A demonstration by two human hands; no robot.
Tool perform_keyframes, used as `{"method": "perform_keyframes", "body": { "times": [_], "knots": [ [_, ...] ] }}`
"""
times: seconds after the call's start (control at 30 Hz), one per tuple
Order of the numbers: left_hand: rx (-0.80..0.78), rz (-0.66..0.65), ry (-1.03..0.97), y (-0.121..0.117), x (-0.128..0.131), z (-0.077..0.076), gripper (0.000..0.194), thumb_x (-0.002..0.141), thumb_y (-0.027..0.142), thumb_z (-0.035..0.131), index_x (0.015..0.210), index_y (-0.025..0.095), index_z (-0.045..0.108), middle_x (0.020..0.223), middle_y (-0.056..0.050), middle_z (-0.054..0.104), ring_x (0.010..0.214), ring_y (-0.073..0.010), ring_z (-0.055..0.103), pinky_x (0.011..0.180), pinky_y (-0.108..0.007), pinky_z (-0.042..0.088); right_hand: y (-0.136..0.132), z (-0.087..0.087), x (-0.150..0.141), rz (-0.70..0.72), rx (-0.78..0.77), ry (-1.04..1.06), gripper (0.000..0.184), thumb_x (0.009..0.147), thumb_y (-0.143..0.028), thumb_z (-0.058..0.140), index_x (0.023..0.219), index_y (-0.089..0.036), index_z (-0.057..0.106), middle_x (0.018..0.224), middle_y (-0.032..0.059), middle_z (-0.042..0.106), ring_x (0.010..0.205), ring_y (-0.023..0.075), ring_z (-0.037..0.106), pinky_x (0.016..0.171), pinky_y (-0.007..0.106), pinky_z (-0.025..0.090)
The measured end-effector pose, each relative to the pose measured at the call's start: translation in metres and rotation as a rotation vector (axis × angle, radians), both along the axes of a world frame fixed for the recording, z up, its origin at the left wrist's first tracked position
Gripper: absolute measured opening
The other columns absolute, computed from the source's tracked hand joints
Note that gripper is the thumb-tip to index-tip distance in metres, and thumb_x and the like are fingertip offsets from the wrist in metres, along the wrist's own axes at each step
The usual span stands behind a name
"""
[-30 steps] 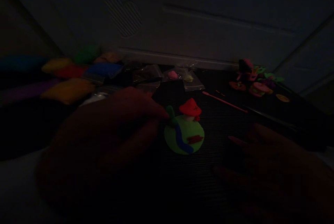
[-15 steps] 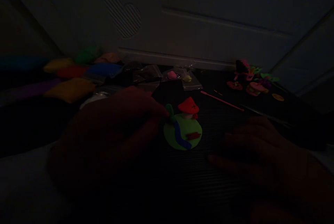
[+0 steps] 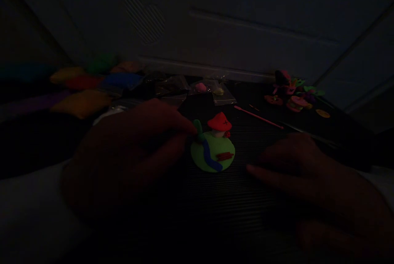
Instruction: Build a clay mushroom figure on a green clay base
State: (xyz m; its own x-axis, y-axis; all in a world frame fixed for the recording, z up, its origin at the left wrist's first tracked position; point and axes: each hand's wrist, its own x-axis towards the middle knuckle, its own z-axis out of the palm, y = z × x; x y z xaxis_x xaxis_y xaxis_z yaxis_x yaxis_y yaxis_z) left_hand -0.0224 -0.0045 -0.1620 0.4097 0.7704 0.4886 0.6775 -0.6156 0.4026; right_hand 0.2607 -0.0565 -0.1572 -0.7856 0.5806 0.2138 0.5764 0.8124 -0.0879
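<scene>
The scene is very dark. A light green clay disc [image 3: 226, 147] lies on a black ridged surface. It bears a red-capped clay mushroom [image 3: 219, 122], a wavy blue strip [image 3: 208, 157], a small red-brown ridged piece [image 3: 224, 156] and an upright green clay plant [image 3: 198, 126]. My left hand [image 3: 132, 149] comes from the left, fingers closed together, fingertips at the plant's left side; the exact grip is hard to see. To the right of the disc, my right hand [image 3: 308, 174] rests low over the surface, thumb and fingers apart, holding nothing visible.
Behind my left hand lie several coloured clay packs, among them an orange one [image 3: 81, 104] and a blue one [image 3: 121, 79]. Clear bags with a pink lump [image 3: 200, 87] and a yellowish lump [image 3: 218, 91] stand further back. A pink stick [image 3: 258, 117] and small clay figures [image 3: 297, 103] lie right.
The view has shifted slightly, so the disc appears a little further left and higher. My left fingertips stay at the green plant. My right hand's fingers have drawn in slightly.
</scene>
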Motion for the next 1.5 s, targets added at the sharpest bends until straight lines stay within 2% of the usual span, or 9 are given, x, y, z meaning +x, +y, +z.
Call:
{"method": "perform_keyframes", "body": {
  "times": [0.27, 0.37, 0.5, 0.6, 0.7, 0.8, 0.9, 1.03, 1.5],
  "knots": [
    [0.035, -0.074, -0.007, 0.000, 0.001, 0.002, 0.016, 0.078, 0.032, 0.046, 0.089, 0.031, 0.058, 0.097, 0.005, 0.062, 0.089, -0.0173, 0.060, 0.073, -0.030, 0.049, -0.006, -0.004, -0.004, 0.044, 0.110, -0.069, 0.057, 0.079, -0.059, 0.039, 0.127, -0.029, 0.040, 0.117, 0.0056, 0.043, 0.099, 0.0202, 0.042, 0.086, 0.042, 0.024],
    [0.043, -0.061, 0.006, -0.001, 0.001, 0.001, 0.016, 0.080, 0.032, 0.044, 0.089, 0.032, 0.057, 0.096, 0.006, 0.061, 0.088, -0.0158, 0.059, 0.073, -0.029, 0.048, -0.006, 0.001, -0.003, 0.056, 0.126, -0.075, 0.057, 0.079, -0.059, 0.039, 0.128, -0.030, 0.038, 0.117, 0.0055, 0.043, 0.099, 0.0206, 0.043, 0.083, 0.040, 0.030],
    [0.079, -0.021, -0.012, -0.002, 0.000, -0.002, 0.018, 0.080, 0.030, 0.048, 0.096, 0.035, 0.054, 0.100, 0.009, 0.059, 0.090, -0.0127, 0.057, 0.076, -0.025, 0.045, 0.002, 0.014, 0.008, -0.172, 0.122, -0.009, 0.037, 0.085, -0.038, 0.042, 0.121, -0.028, 0.044, 0.113, 0.0029, 0.045, 0.099, 0.0140, 0.046, 0.078, 0.027, 0.042],
    [0.115, 0.037, -0.005, -0.002, 0.001, -0.002, 0.029, 0.078, 0.029, 0.051, 0.106, 0.035, 0.049, 0.100, 0.007, 0.057, 0.088, -0.0123, 0.056, 0.075, -0.023, 0.045, 0.015, 0.026, 0.023, -0.290, -0.029, 0.018, 0.021, 0.083, -0.033, 0.048, 0.102, -0.024, 0.053, 0.098, -0.0002, 0.054, 0.082, 0.0068, 0.055, 0.068, 0.015, 0.047],
    [0.056, 0.070, 0.005, 0.000, 0.002, -0.002, 0.044, 0.073, 0.031, 0.056, 0.115, 0.034, 0.043, 0.107, 0.005, 0.055, 0.090, -0.0156, 0.056, 0.075, -0.027, 0.046, 0.025, 0.034, 0.034, -0.240, -0.209, -0.079, 0.024, 0.081, -0.037, 0.051, 0.097, -0.021, 0.056, 0.083, -0.0005, 0.060, 0.064, 0.0039, 0.057, 0.051, 0.008, 0.046],
    [0.009, 0.067, -0.024, 0.002, 0.004, -0.003, 0.048, 0.073, 0.031, 0.056, 0.118, 0.036, 0.039, 0.110, 0.005, 0.055, 0.091, -0.0164, 0.057, 0.077, -0.028, 0.045, 0.028, 0.037, 0.036, -0.234, -0.251, -0.061, 0.022, 0.081, -0.034, 0.051, 0.095, -0.019, 0.058, 0.083, -0.0008, 0.061, 0.066, 0.0029, 0.059, 0.054, 0.004, 0.047],
    [0.020, 0.088, -0.043, 0.003, 0.006, -0.007, 0.047, 0.075, 0.031, 0.055, 0.119, 0.038, 0.039, 0.107, 0.006, 0.056, 0.088, -0.0150, 0.057, 0.077, -0.027, 0.045, 0.029, 0.036, 0.031, -0.365, -0.224, 0.100, 0.021, 0.082, -0.034, 0.049, 0.093, -0.018, 0.058, 0.089, -0.0001, 0.062, 0.075, 0.0041, 0.060, 0.061, 0.006, 0.048],
    [0.045, 0.091, -0.014, 0.004, 0.004, -0.008, 0.046, 0.075, 0.033, 0.055, 0.118, 0.039, 0.040, 0.105, 0.008, 0.057, 0.087, -0.0140, 0.056, 0.072, -0.025, 0.044, 0.033, 0.037, 0.026, -0.490, -0.390, 0.221, 0.029, 0.082, -0.038, 0.047, 0.095, -0.014, 0.055, 0.087, 0.0026, 0.063, 0.070, 0.0062, 0.061, 0.054, 0.008, 0.047],
    [0.049, 0.056, 0.008, 0.004, 0.004, -0.008, 0.039, 0.076, 0.033, 0.054, 0.114, 0.036, 0.045, 0.102, 0.008, 0.056, 0.083, -0.0117, 0.056, 0.072, -0.024, 0.043, 0.038, 0.025, 0.035, -0.502, -0.538, -0.112, 0.031, 0.079, -0.044, 0.047, 0.080, -0.016, 0.060, 0.077, 0.0021, 0.058, 0.067, 0.0103, 0.055, 0.059, 0.024, 0.047]
  ]
}}
